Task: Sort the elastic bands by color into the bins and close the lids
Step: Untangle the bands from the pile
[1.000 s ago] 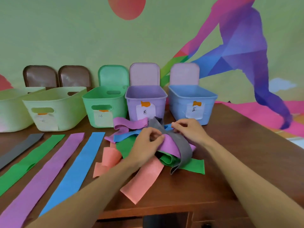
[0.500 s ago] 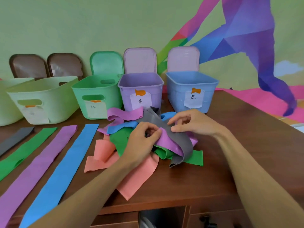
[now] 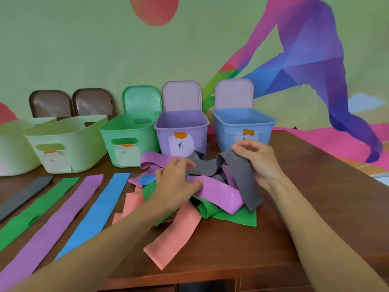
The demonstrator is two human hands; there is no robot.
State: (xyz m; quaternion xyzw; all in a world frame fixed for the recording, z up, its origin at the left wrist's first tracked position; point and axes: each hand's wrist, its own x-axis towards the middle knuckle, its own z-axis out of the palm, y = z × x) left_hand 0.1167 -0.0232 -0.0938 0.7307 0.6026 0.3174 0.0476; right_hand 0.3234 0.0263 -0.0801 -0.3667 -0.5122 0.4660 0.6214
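A tangled pile of elastic bands lies in the middle of the table (image 3: 315,207), nearer its back edge, just in front of the purple bin (image 3: 166,131) and the blue bin (image 3: 223,131). The right hand (image 3: 260,162) pinches the grey band (image 3: 242,173) between thumb and curled fingers and holds its upper fold lifted above the pile, while the loose end hangs down over the purple band (image 3: 219,193). The left hand (image 3: 179,183) is curled down on the pile, gripping the purple band with the thumb along its edge. Under them lie a green band (image 3: 233,217), a pink band (image 3: 174,234) reaching toward the front edge, and a blue band (image 3: 146,179). Toward the left edge four strips lie flat side by side: grey (image 3: 23,197), green (image 3: 35,209), purple (image 3: 54,224) and blue (image 3: 94,213). Along the back edge the green bin (image 3: 128,134) and two pale green bins (image 3: 69,133) stand left of the purple one, all with lids (image 3: 182,95) upright behind them.
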